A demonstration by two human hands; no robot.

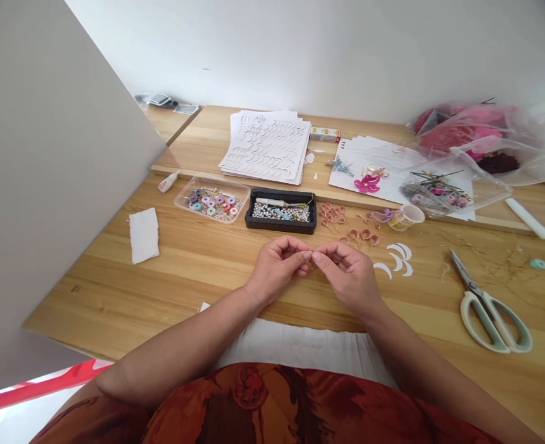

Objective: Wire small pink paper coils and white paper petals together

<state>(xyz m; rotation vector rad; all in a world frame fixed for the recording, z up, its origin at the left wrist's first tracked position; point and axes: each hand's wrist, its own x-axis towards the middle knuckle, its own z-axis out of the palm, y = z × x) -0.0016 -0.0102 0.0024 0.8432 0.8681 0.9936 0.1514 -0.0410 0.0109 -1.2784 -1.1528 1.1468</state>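
Note:
My left hand [279, 268] and my right hand [349, 274] meet over the table, fingertips pinched together almost touching. Whatever lies between them is too small to make out. Just beyond the hands is a black tray [281, 227] of silver beads, with a white tube and tweezers lying in it. Several pink petal loops on wires [354, 235] lie past my right fingers. White crescent cutouts [398, 262] rest on the wood to the right of my right hand.
Scissors [480, 302] lie at the right, near loose gold wire [494, 265]. A clear box of colourful spools [212, 198] and a folded white cloth [144, 235] are at the left. Cut paper sheets [267, 148], a magenta flower [367, 184] and plastic bags [476, 132] stand farther back.

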